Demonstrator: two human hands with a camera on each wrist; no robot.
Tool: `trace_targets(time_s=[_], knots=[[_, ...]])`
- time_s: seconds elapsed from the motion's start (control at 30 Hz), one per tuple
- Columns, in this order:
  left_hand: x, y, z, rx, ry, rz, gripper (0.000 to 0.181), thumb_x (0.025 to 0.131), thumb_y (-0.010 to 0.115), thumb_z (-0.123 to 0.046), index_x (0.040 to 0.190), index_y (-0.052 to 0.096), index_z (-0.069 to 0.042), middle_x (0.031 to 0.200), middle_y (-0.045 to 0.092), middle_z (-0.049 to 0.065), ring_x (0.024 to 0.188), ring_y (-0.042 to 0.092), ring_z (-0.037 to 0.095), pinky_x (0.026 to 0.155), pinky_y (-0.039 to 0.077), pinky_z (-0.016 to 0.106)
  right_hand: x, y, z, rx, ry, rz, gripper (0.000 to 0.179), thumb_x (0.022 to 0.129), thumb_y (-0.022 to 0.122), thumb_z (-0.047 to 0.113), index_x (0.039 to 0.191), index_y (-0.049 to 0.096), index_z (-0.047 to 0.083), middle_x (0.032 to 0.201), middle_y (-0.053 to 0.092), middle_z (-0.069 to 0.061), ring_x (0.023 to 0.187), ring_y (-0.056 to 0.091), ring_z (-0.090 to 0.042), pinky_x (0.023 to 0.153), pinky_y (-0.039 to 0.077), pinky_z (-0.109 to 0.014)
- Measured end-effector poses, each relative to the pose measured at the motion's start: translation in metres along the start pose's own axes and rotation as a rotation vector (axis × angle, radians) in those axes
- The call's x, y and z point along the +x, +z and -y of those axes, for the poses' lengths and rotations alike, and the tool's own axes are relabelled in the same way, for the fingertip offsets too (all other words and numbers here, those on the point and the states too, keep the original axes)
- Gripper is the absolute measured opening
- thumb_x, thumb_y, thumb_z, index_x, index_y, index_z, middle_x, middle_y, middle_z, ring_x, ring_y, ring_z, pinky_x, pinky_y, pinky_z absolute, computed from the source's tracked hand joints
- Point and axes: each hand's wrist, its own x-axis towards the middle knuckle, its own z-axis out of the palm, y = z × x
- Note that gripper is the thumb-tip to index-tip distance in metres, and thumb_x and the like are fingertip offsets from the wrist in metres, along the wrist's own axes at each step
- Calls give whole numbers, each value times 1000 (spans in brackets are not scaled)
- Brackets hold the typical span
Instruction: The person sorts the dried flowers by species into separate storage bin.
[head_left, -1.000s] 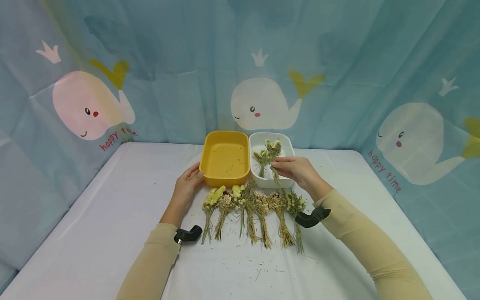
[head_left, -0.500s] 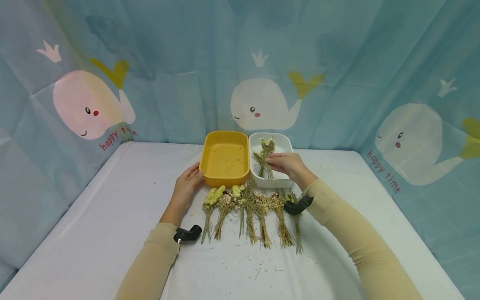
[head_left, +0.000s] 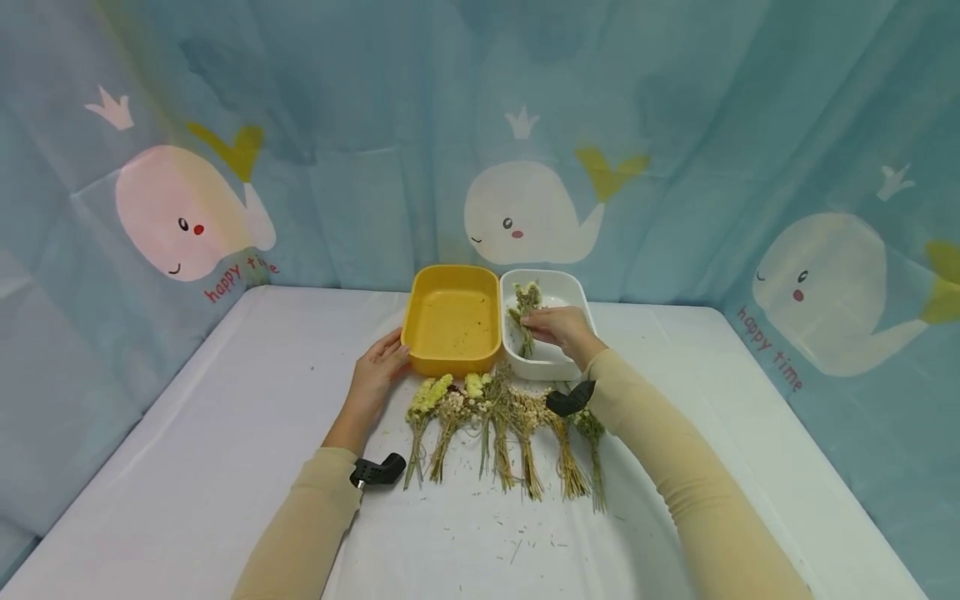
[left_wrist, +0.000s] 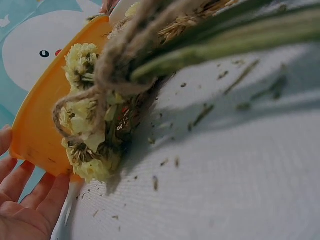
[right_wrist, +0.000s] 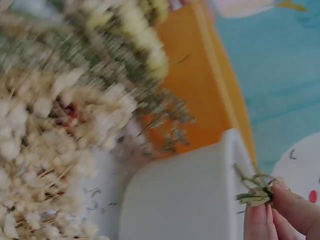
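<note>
Head: right grip (head_left: 562,327) pinches bunch (head_left: 528,297), blossoms (head_left: 528,289) toward curtain (head_left: 367,217), stems (head_left: 527,342) toward camera.

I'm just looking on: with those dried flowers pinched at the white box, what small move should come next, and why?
I'd say the right hand should probably lower the bunch gently and release it. In the head view the bunch appears within the white box's rim, while the fingers are pinching its stems.
</note>
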Motion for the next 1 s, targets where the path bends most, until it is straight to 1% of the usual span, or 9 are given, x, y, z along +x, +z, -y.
trace_targets(time_s=[0.03,0.13,0.23,0.33,0.43,0.53,0.73,0.87,1.0], knots=[[-2,1,-2,-7,-5,3,59,101,58,-22,156,35,-14,160,38,9,145,42,23,117,41,39,2,1,-2,-6,8,-12,46,92,71,7,136,59,-1,140,60,-17,88,74,-11,92,59,-25],[-5,1,-8,-19,-16,15,61,101,59,-22,156,34,-12,161,35,11,146,40,25,118,40,40,6,2,-6,-13,23,-29,45,91,72,7,134,61,0,138,61,-17,84,74,-11,92,59,-26],[-7,1,-14,-21,-26,22,63,101,59,-20,157,32,-11,162,33,13,147,37,27,119,38,42,10,5,-7,-13,16,-43,44,90,73,7,132,62,-1,136,62,-17,88,75,-14,90,60,-26],[-8,1,-15,-33,-23,24,63,101,59,-21,156,32,-10,161,33,14,147,37,27,119,38,42,14,8,-10,-19,23,-59,42,89,74,7,129,64,-1,134,63,-18,76,73,-9,83,62,-24],[-12,3,-20,-46,-31,31,62,101,59,-19,156,33,-8,161,34,15,147,38,28,119,38,42,16,11,-14,-26,31,-72,42,88,75,5,128,65,-3,133,64,-18,67,70,-6,79,62,-23],[-12,3,-20,-39,-28,39,62,101,59,-19,156,32,-7,161,34,15,147,37,28,119,38,43,18,13,-17,-29,19,-80,41,88,74,3,127,65,-4,132,64,-20,64,68,-5,80,62,-24],[-5,0,-8,-20,-5,25,59,102,57,-19,156,34,-10,160,36,12,146,40,26,118,40,43,19,14,-22,-50,3,-97,39,87,75,2,124,66,-7,129,65,-22,69,71,-7,91,60,-31],[0,0,0,4,-1,17,57,103,55,-19,156,35,-13,160,38,9,145,42,23,117,41,41,20,14,-24,-58,12,-115,39,86,75,1,123,66,-7,129,66,-22,78,75,-13,92,60,-32],[2,-1,3,17,8,5,56,103,56,-20,155,36,-14,159,39,9,144,44,23,116,43,41,20,16,-24,-80,-3,-114,40,87,75,2,124,66,-6,129,65,-22,87,76,-17,90,61,-31]])
